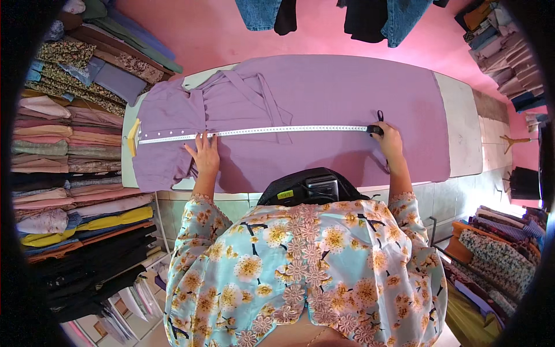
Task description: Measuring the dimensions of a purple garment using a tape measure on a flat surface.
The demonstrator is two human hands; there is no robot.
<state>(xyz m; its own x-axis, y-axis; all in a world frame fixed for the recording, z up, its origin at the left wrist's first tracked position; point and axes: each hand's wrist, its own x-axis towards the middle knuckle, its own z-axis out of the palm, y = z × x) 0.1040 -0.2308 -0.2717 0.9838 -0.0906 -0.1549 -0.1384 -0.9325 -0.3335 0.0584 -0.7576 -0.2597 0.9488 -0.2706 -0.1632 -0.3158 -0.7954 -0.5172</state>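
A long mauve dress lies spread across a white table, its collar to the left and its hem to the right. Inside the neck is a yellow clothes hanger. A white measuring tape runs along the front, from near the collar past the gathered waist onto the skirt. My left hand rests at the waist, fingers spread and fingertips touching the tape. In my right hand is the black tape measure case, with a wrist loop showing above it. A fabric belt lies loosely on the skirt.
Bare ends of the white table show beyond the dress. Folded cloth stacks fill the left side; more folded garments stand at lower right. Jeans hang above the far edge. A black bag sits at my waist.
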